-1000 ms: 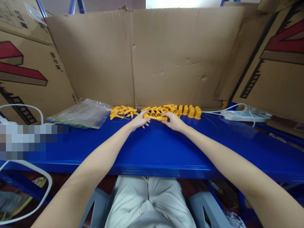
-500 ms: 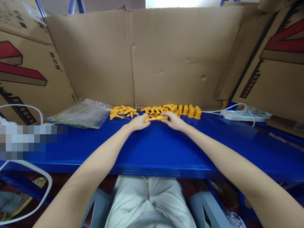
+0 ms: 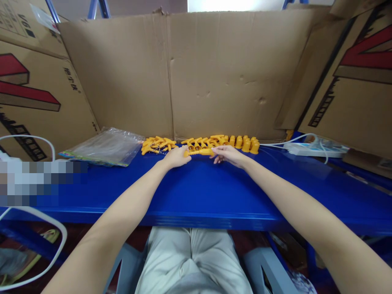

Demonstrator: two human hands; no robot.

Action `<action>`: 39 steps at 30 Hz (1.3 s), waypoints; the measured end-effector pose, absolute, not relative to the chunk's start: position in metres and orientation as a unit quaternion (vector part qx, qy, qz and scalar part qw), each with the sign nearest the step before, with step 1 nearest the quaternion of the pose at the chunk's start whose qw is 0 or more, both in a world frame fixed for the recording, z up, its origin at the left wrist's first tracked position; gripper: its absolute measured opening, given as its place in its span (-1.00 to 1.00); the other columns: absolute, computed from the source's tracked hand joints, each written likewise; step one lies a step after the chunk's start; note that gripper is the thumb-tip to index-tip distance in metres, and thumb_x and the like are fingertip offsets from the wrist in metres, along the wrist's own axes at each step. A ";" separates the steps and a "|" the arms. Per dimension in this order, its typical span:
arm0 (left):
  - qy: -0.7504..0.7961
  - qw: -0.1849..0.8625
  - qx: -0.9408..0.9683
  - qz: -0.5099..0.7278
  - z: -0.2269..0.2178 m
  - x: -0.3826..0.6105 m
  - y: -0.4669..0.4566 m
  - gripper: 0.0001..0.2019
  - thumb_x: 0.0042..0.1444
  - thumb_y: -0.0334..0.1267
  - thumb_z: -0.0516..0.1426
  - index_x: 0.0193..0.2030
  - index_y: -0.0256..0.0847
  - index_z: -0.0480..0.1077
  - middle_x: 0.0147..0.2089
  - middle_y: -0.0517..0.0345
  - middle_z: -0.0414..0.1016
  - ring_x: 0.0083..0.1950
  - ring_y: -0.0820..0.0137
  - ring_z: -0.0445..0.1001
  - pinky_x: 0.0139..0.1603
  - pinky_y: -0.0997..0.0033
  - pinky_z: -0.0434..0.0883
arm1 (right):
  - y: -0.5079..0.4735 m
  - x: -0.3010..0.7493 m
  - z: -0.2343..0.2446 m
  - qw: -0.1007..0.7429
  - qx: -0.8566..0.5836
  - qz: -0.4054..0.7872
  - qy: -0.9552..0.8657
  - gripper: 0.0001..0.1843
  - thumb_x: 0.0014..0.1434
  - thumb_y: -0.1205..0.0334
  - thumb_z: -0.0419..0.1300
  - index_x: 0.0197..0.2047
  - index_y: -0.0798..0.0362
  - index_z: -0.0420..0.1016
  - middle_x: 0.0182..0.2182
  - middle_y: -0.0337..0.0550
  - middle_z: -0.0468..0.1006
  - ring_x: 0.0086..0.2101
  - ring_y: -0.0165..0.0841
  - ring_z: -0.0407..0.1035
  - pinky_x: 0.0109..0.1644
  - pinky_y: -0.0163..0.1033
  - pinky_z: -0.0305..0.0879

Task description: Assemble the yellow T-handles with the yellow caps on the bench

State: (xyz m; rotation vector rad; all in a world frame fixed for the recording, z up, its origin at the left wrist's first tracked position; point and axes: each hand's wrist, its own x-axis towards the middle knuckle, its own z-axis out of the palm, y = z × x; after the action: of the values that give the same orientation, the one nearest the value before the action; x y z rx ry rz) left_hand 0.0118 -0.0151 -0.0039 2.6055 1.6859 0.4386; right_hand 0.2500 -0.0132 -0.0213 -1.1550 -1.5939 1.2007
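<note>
Yellow piece (image 3: 200, 151) spans the gap between the hands, its near end clamped in the left hand (image 3: 177, 157); whether the right hand (image 3: 229, 155) pinches the other end, I cannot tell. Its fingers have just loosened downward, suggesting a regrip. Fingers hide both ends, and yellow cup-like parts (image 3: 197, 147) behind the grip blur its outline.

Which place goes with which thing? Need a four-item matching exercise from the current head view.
1. elongated yellow piece
2. clear plastic bag
3. white power strip
4. large cardboard panel

A. on the right part of the blue tabletop
B. upright, behind the row of yellow parts
C. between the left hand and the right hand
D. left of the yellow pile with small chains

Pairs: 1-C, 2-D, 3-A, 4-B
</note>
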 end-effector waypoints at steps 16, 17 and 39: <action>0.529 0.012 0.832 0.166 -0.006 0.012 -0.014 -0.75 0.05 -0.20 0.05 -0.13 -0.19 0.36 -0.38 0.11 0.57 -0.28 0.26 0.51 -0.26 0.39 0.31 | -0.025 0.249 -0.010 0.363 -0.461 0.523 -0.618 -0.84 0.24 0.20 0.18 -0.18 0.09 0.33 -0.38 -0.11 0.61 -0.67 -0.51 0.36 -0.65 -0.44 0.26; 0.525 0.014 0.834 0.169 -0.006 0.012 -0.014 -0.74 0.05 -0.20 0.05 -0.12 -0.19 0.36 -0.38 0.11 0.56 -0.28 0.27 0.51 -0.25 0.39 0.32 | -0.025 0.248 -0.010 0.359 -0.469 0.517 -0.619 -0.80 0.27 0.13 0.15 -0.23 0.10 0.33 -0.45 -0.10 0.59 -0.70 -0.51 0.33 -0.69 -0.44 0.21; 0.528 0.029 0.837 0.137 -0.009 0.012 -0.012 -0.76 0.00 -0.17 0.08 -0.19 -0.19 0.37 -0.38 0.08 0.53 -0.26 0.25 0.51 -0.27 0.39 0.32 | -0.025 0.247 -0.016 0.348 -0.470 0.499 -0.640 -0.71 0.15 0.07 0.27 -0.35 0.15 0.42 -0.40 -0.02 0.63 -0.72 -0.55 0.30 -0.73 -0.46 0.23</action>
State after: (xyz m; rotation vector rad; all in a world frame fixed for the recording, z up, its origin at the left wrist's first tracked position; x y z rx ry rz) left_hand 0.0116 -0.0120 -0.0088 2.5827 1.6297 0.4214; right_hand 0.2466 -0.0253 -0.0164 -1.2177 -1.6588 1.2926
